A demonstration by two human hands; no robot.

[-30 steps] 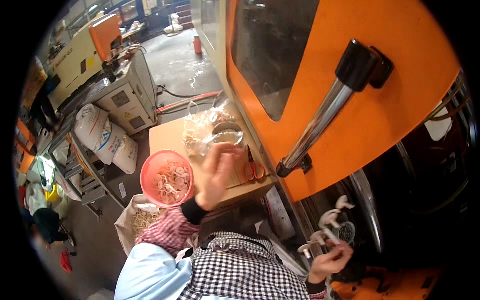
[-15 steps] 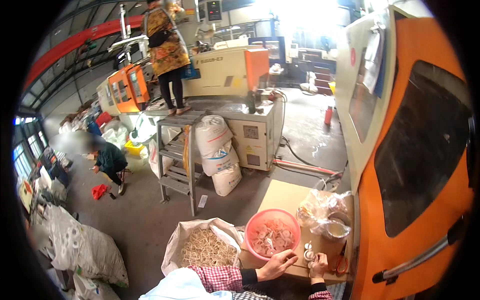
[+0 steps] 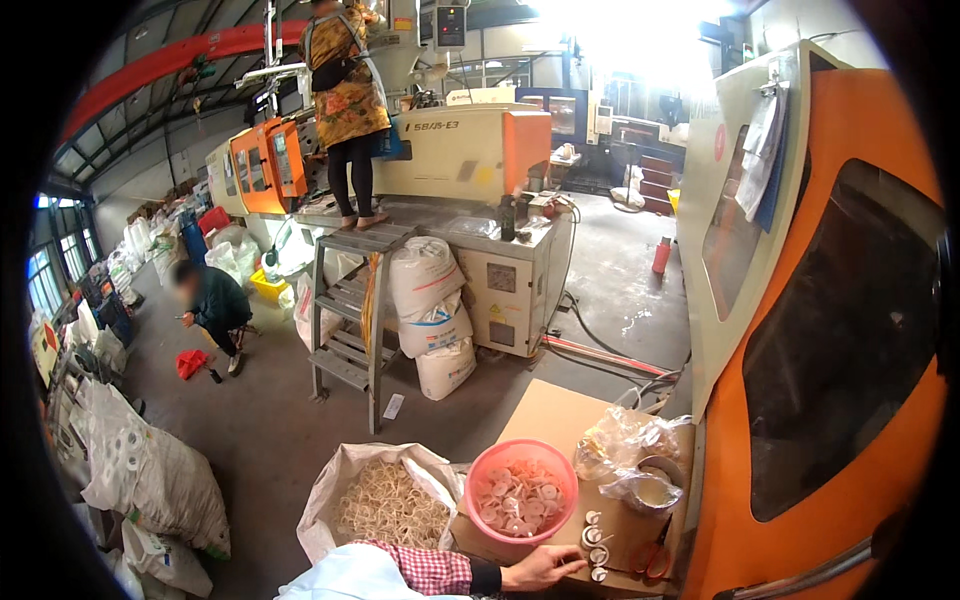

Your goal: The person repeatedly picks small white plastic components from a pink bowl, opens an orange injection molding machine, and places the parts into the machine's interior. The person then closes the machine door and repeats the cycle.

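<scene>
My left hand [image 3: 545, 568], in a dark cuff and a red checked sleeve, reaches in from the lower edge over the cardboard [image 3: 545, 405]. Its fingers are stretched out, with nothing visible in them. Just right of the fingertips, several small white round pieces [image 3: 595, 553] stand in a row. Beyond my left hand is a pink basin [image 3: 470, 492] of translucent pinkish discs [image 3: 520, 498]. Scissors [image 3: 656, 560] with red-orange handles lie right of the white pieces. My right hand is out of view.
An open white sack [image 3: 318, 500] of pale rings stands left of the basin. Plastic bags [image 3: 625, 440] and a tape roll [image 3: 652, 490] lie on the cardboard. An orange machine [image 3: 800, 440] borders the right. Ahead, a person [image 3: 345, 110] stands above metal steps [image 3: 350, 310]; another person [image 3: 215, 305] crouches left.
My right hand has left the view, uncovering more of the white pieces. My left hand sits lower, beside them. The whole view has shifted slightly.
</scene>
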